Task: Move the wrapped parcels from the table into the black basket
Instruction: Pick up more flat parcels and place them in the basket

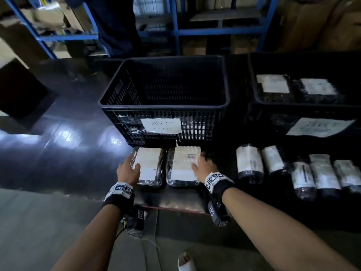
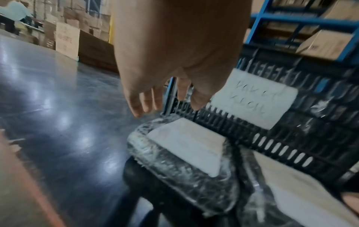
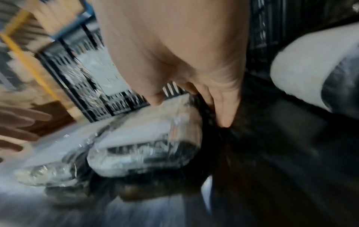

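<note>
Left hand [image 1: 128, 170]: fingers [image 2: 144, 101] spread and nearly straight, gripping nothing, poised over the left edge of the left parcel [image 1: 149, 166]; thumb over its label. Contact with the wrap not determinable from the wrist view, which shows the fingertips above the parcel's far corner.

Right hand [image 1: 203, 166]: fingers [image 3: 223, 110] extended and relaxed, gripping nothing, positioned at the right edge of the right parcel [image 1: 184, 166]; thumb toward the parcel top, remaining fingers down alongside its right flank. Firm contact not determinable due to blur.

Both parcels: flat, wrapped in clear film, white label on top, lying side by side on the tabletop [image 1: 175, 200], between the two hands, just beyond the wrists.

Black basket [image 1: 166, 106]: directly beyond the fingertips, its near wall just past the far ends of both parcels, a white handwritten label [image 1: 161, 125] on that wall. Wrapped items visible through the lower slats; interior otherwise dark.

To the right of the right-hand fingers, well apart: a row of rolled parcels [image 1: 250, 163] with white labels, lying on the tabletop.

Beyond those and to the right: a second black basket [image 1: 304, 112] holding two labelled parcels [image 1: 273, 86], a paper sheet [image 1: 318, 127] on its front.

Background beyond the baskets: blue shelving [image 1: 175, 32] with cardboard boxes. Left of the left-hand fingers: glossy dark floor [image 1: 64, 137].
</note>
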